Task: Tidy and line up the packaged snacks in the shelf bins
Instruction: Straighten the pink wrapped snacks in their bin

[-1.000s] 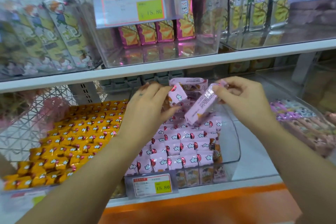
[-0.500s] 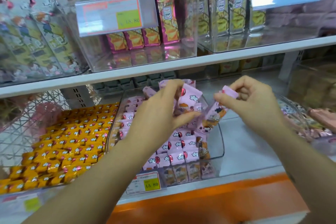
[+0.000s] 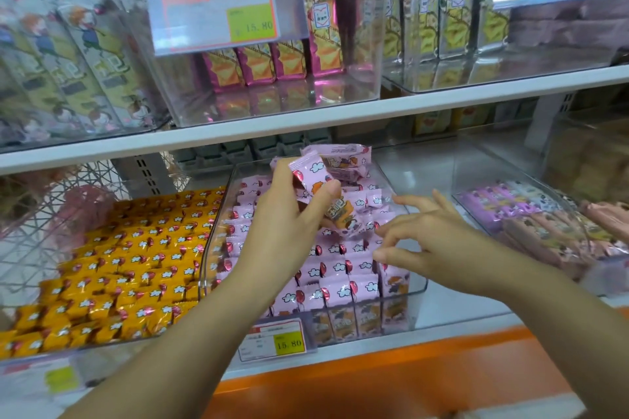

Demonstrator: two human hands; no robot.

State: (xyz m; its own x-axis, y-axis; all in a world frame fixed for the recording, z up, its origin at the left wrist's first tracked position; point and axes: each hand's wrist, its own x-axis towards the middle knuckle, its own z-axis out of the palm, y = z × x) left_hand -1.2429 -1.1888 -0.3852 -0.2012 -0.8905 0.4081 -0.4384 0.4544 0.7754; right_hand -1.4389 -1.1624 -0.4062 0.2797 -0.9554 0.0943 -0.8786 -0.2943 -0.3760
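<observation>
A clear plastic bin (image 3: 418,286) on the lower shelf holds rows of pink snack packs (image 3: 335,286) printed with clouds. My left hand (image 3: 289,221) is raised over the bin's middle, shut on a few pink packs (image 3: 308,170) held upright between thumb and fingers. To its right, my right hand (image 3: 429,241) hovers low over the right side of the bin, fingers spread and empty, fingertips near the packs. More loose pink packs (image 3: 343,160) are piled at the back of the bin.
A bin of yellow snack packs (image 3: 129,265) sits to the left, a bin of purple packs (image 3: 531,224) to the right. A price tag (image 3: 275,343) hangs on the pink bin's front. The upper shelf (image 3: 340,119) carries clear bins of tall boxes.
My right hand let go of its pink pack and dropped lower over the bin with fingers spread. My left hand still grips its packs, raised slightly higher.
</observation>
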